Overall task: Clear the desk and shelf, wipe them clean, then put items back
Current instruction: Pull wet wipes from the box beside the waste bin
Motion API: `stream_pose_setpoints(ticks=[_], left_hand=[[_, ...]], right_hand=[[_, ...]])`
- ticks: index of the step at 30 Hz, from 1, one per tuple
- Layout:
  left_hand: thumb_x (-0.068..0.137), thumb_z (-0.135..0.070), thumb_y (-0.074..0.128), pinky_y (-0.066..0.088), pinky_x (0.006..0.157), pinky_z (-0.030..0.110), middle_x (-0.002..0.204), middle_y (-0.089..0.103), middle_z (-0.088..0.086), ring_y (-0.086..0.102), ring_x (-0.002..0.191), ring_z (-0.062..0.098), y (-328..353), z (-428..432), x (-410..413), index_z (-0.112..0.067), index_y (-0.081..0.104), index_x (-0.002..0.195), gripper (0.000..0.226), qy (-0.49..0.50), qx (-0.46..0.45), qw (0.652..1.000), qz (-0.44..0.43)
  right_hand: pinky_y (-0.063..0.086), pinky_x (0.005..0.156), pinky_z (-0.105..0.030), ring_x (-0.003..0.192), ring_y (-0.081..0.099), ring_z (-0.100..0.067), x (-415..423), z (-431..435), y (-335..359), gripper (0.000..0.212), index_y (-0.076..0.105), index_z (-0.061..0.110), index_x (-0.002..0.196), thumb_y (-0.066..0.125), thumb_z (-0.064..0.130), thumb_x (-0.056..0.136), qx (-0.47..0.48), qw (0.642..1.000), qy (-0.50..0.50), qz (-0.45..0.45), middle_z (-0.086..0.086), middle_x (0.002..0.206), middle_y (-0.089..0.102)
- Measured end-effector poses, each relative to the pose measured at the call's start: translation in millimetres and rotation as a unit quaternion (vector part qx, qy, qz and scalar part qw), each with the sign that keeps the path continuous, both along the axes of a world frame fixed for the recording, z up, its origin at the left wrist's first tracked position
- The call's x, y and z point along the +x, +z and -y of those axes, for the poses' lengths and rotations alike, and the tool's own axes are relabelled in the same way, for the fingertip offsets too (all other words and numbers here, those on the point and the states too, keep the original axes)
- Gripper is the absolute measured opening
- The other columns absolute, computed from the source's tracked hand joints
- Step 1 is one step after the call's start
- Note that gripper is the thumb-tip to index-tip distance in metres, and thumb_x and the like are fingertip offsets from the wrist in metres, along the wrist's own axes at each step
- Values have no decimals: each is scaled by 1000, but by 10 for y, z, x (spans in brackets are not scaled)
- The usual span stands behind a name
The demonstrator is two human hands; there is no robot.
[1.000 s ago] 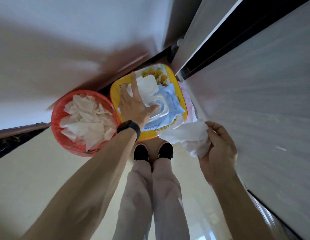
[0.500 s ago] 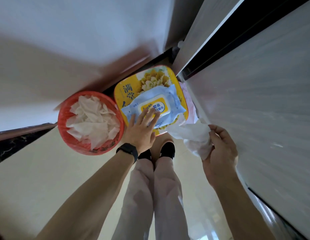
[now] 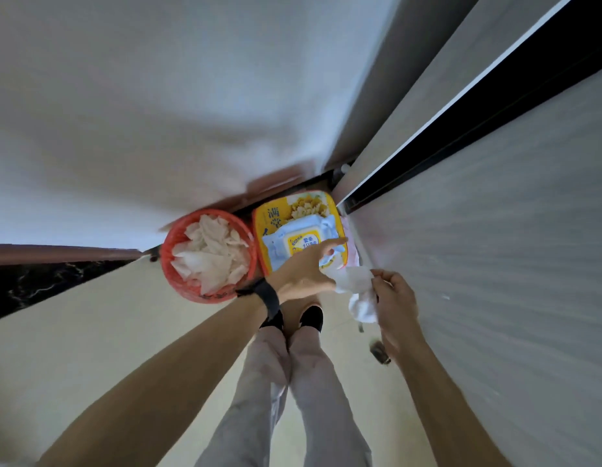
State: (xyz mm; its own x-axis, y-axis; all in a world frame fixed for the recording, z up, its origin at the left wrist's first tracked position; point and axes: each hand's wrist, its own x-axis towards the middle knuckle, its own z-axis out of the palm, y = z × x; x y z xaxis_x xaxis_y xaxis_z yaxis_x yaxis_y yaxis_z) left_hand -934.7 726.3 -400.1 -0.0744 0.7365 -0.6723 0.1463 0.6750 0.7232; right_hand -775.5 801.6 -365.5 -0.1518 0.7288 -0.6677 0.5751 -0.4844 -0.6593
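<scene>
Since half a second ago the left hand has slid off the lid of the wet wipe pack and over toward the fresh wipe, and the camera's pulled back a bit too. Left fingers are loosely spread with nothing really gripped, though the fingertips look like they're touching the wipe's edge. Right hand has the wipe pinched and bunched in its fingers, down near the floor beside the grey cabinet. Pack sits closed on the yellow box, next to the red bin stuffed with used wipes. So I'd guess plenty of wiping is done already and more is coming; desk and shelf aren't in view, so no idea what's been put back.
</scene>
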Motion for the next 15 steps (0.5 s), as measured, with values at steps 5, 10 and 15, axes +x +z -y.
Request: stream_pose_setpoints(ticks=[5,10,15], left_hand=[[86,-20,78,39,83,9,110,66,5,54,96,8,1371,505,185,-3,70,110,31,25,81,994,-68],[78,-42,74,51,86,31,93,69,-12,63,87,7,2100,1007,365,-30,68,88,17,182,70,980,-40],[74,-59,63,53,71,42,79,68,4,61,70,17,2603,1485,593,-32,61,93,32,337,81,936,-65]], right_hand=[[47,64,-18,81,64,-14,-64,186,1144,18,65,23,91,51,13,97,14,988,149,-23,3,92,69],[53,61,-24,74,70,-11,24,393,1887,15,68,17,97,62,31,94,-23,972,212,-100,-9,95,73],[52,61,-12,75,66,11,121,560,2323,29,49,24,124,41,5,102,-197,925,245,-215,32,85,69]])
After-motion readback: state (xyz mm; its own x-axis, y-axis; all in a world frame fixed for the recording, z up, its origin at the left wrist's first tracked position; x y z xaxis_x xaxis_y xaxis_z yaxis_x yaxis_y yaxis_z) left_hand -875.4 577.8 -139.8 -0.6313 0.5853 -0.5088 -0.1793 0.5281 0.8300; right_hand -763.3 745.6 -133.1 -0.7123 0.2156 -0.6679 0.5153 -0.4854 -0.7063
